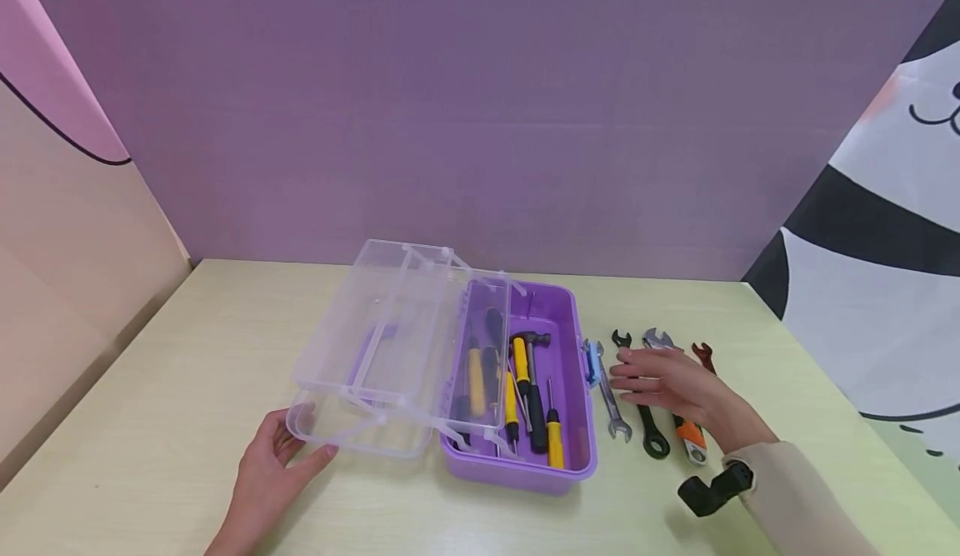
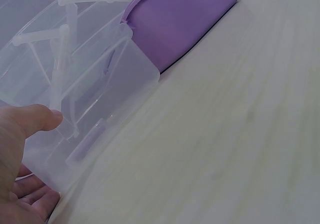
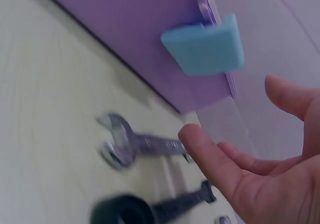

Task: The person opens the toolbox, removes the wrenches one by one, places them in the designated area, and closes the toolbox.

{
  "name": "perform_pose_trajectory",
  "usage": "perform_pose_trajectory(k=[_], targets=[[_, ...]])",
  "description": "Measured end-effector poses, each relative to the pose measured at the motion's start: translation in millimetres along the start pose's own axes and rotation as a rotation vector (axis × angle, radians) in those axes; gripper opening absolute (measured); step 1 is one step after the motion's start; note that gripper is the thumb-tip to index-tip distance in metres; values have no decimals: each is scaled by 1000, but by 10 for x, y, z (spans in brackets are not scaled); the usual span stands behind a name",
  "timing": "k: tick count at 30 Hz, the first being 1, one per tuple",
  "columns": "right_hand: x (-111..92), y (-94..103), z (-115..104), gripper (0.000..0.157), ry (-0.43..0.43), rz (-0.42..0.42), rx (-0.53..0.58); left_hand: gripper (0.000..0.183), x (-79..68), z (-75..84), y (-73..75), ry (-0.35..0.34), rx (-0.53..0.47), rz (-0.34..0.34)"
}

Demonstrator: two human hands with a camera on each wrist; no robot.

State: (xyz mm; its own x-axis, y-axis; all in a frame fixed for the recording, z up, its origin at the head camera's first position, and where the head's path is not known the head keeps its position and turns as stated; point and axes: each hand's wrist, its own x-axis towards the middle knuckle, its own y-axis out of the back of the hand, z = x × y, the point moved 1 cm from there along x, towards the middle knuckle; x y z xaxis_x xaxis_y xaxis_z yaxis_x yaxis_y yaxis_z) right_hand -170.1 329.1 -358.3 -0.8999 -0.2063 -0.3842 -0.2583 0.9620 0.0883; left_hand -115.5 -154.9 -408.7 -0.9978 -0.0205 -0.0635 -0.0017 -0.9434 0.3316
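Observation:
A purple toolbox [image 1: 519, 479] stands with its clear plastic lid [image 1: 330, 356] swung over to the left. My left hand [image 1: 266, 464] holds the lid's near left corner, its fingers at the underside and its thumb along the near edge; the left wrist view shows the thumb [image 2: 42, 119] over the plastic. Inside the box lie a hammer [image 1: 536, 410], a yellow-handled screwdriver [image 1: 555, 439] and several other tools, some seen through the lid. My right hand [image 1: 678, 385], fingers extended and holding nothing, is over the wrenches, right of the light blue latch [image 3: 205, 48].
Right of the box lie a silver wrench [image 1: 617, 418], a black ratchet wrench [image 1: 652, 438], an orange-handled adjustable wrench [image 1: 690, 435] and a red-brown wrench [image 1: 703, 354], partly behind the hand. A purple panel [image 1: 480, 122] closes off the table's back.

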Motion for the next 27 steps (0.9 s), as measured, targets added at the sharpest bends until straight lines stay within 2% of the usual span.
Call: perform_pose_trajectory(k=[4,7,12,15,27], targets=[[32,-110,18,73,13,-20,2,66,0,0,-10,-3,1,2],[49,-179,31,67,37,-40,51,66,1,5,-13,-6,7,2],[82,-278,51,37,76,-96,152,66,-12,8,-1,-6,15,7],[90,-320,65,26,96,-127,176,66,-17,7,3,7,21,12],[62,-399,90,24,118,-152,279,66,-20,21,5,10,10,0]])
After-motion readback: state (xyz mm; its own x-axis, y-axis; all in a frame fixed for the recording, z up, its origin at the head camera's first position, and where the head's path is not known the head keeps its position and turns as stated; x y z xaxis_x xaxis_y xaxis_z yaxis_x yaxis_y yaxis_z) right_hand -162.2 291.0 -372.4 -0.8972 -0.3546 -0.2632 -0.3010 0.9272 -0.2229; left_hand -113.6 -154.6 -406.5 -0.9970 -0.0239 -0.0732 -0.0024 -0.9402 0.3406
